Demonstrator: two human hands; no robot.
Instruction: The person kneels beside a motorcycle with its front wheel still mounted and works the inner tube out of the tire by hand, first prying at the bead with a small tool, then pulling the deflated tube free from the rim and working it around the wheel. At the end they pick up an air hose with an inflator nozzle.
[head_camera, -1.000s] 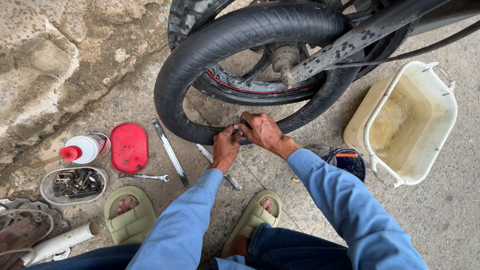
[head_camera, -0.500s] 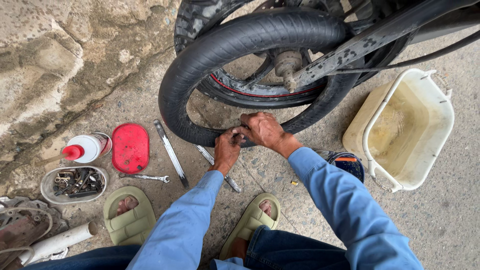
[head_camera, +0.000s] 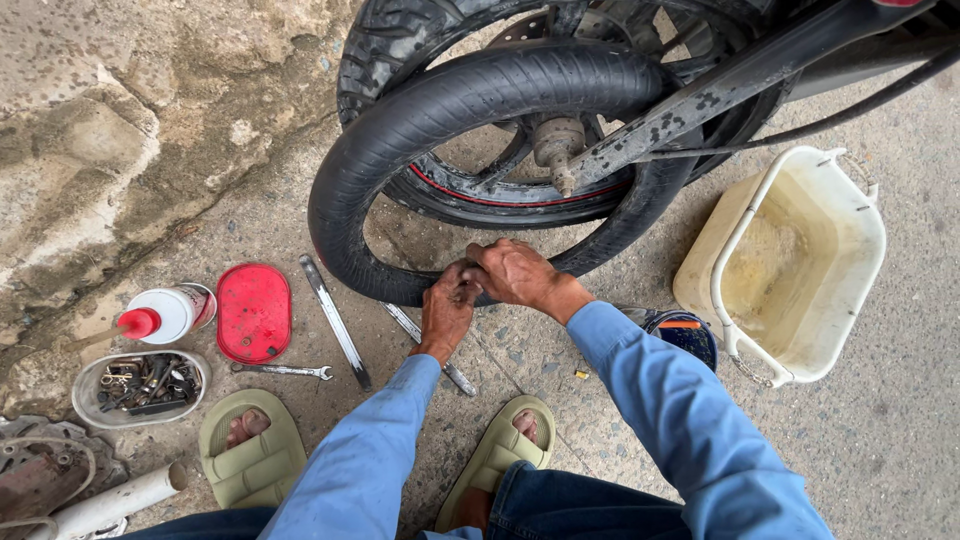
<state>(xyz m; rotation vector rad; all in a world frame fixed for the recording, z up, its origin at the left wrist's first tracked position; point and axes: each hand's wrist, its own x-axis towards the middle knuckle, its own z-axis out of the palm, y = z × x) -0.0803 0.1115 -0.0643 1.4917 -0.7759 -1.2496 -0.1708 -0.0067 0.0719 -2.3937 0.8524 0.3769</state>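
Note:
A black inner tube (head_camera: 400, 140) loops out in front of a motorcycle's rear wheel (head_camera: 520, 195), which has a red-striped rim. Both of my hands grip the bottom of this tube close together. My left hand (head_camera: 447, 310) pinches it from below. My right hand (head_camera: 512, 272) covers it from above, just to the right. Blue sleeves cover both arms. The spot under my fingers is hidden.
Two flat tyre levers (head_camera: 333, 320) and a small spanner (head_camera: 285, 371) lie on the concrete. To the left stand a red lid (head_camera: 252, 312), a white bottle with red nozzle (head_camera: 160, 318) and a tub of small metal parts (head_camera: 140, 385). At right stands a cream water basin (head_camera: 790, 260).
The view has drifted slightly, so the wheel and tube sit a little further right. My hands stay together on the tube's bottom, with only small shifts of the fingers.

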